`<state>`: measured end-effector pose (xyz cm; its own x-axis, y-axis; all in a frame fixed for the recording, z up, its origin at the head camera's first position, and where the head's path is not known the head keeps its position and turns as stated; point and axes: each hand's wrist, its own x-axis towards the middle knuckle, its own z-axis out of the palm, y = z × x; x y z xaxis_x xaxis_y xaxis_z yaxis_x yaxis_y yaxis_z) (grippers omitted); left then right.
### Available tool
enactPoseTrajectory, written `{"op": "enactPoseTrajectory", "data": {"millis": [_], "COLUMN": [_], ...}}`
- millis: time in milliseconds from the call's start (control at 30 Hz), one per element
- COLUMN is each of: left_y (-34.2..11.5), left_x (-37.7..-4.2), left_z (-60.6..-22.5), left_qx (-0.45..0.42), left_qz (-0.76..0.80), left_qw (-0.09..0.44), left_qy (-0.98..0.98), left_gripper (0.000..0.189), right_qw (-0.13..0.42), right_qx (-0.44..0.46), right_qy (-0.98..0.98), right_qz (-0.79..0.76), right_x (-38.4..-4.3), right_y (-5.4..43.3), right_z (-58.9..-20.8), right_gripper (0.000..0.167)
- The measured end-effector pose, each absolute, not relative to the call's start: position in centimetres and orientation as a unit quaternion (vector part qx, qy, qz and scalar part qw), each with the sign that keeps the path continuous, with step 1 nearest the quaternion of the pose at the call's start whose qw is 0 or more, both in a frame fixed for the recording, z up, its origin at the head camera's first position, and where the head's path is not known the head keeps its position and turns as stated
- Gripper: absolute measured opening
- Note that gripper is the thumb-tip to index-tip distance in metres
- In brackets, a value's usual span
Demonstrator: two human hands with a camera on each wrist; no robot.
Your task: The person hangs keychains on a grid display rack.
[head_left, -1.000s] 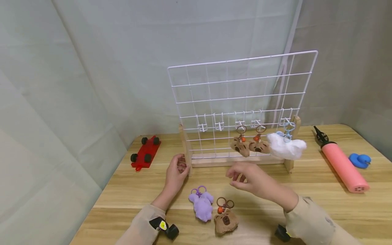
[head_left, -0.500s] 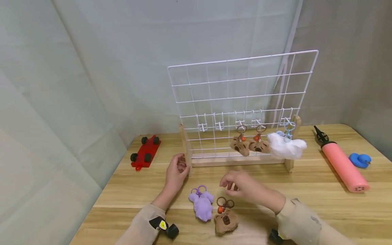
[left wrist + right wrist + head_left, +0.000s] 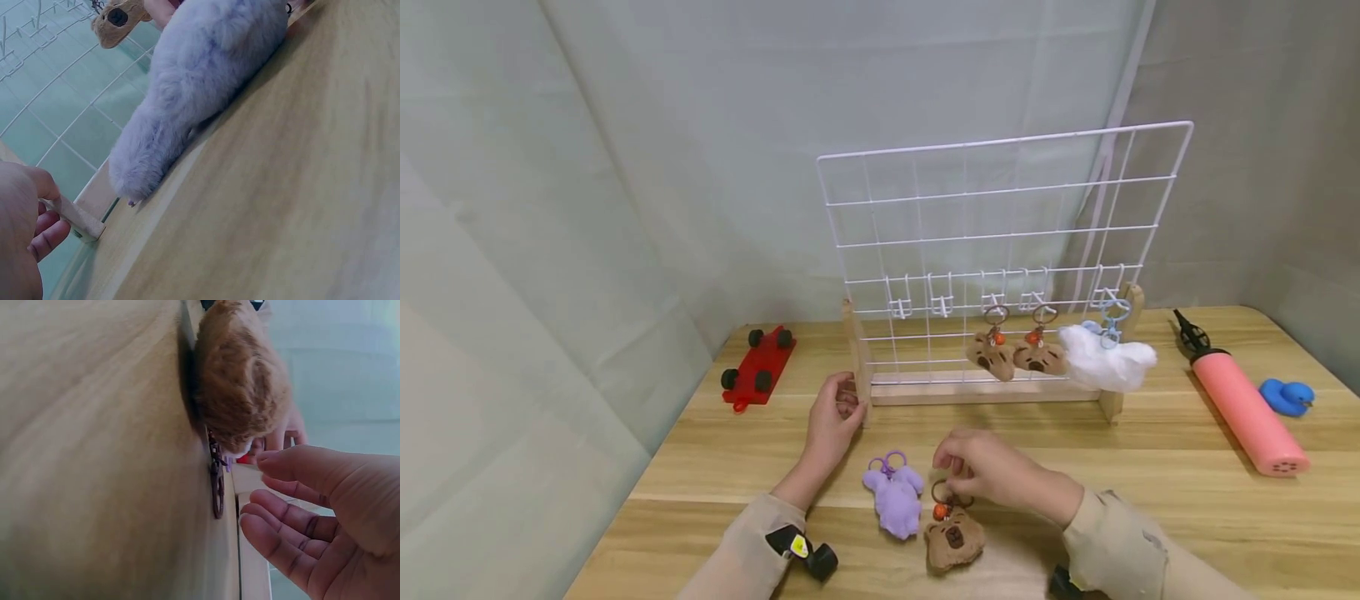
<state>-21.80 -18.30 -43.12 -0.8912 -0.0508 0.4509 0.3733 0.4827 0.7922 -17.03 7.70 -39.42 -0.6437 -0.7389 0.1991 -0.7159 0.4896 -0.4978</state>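
Observation:
My left hand (image 3: 833,423) holds the left wooden foot (image 3: 857,367) of a white wire grid rack (image 3: 1000,193); the left wrist view shows thumb and fingers around the wood. Over the metal rings of a brown plush bear keychain (image 3: 955,540) hovers my right hand (image 3: 1000,473), its fingers loosely bent. In the right wrist view a gap lies between those fingertips and the brown rings (image 3: 217,490), and nothing is held. Just left of the bear, a purple plush keychain (image 3: 897,502) lies on the table. From the rack's hooks hang two brown plush keychains (image 3: 1039,358) and a white one (image 3: 1108,360).
Two hooks on the left of the rack, including the leftmost hook (image 3: 900,307), carry nothing. At the far left lies a red toy car chassis (image 3: 760,369) with black wheels. To the right are a pink hand pump (image 3: 1247,408) and a blue rubber duck (image 3: 1287,397).
My right hand has come down and left, from in front of the rack to above the bear keychain's rings. My left hand keeps its hold on the wooden foot. The view has shifted slightly.

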Motion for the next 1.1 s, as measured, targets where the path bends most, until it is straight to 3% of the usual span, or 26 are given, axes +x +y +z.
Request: {"op": "enactPoseTrajectory", "data": {"millis": [333, 867, 1100], "left_y": [-18.3, -18.2, -18.2], "left_x": [-21.8, -21.7, -21.7], "left_z": [-43.2, -43.0, -42.9], "left_qx": [-0.093, -0.087, -0.094], "left_qz": [-0.503, -0.505, -0.506], "left_qw": [0.206, 0.202, 0.208], "left_qy": [-0.834, -0.835, -0.832], "left_gripper": [0.043, 0.045, 0.043], "right_qw": [0.045, 0.024, 0.048], "right_qx": [-0.42, -0.412, -0.395], "right_qy": [0.863, 0.875, 0.878], "right_qz": [-0.275, -0.254, -0.266], "right_x": [-16.8, -16.6, -16.7], "right_y": [7.4, 7.1, 7.1], "right_z": [-40.0, -40.6, -40.6], "right_gripper": [0.015, 0.013, 0.013]}}
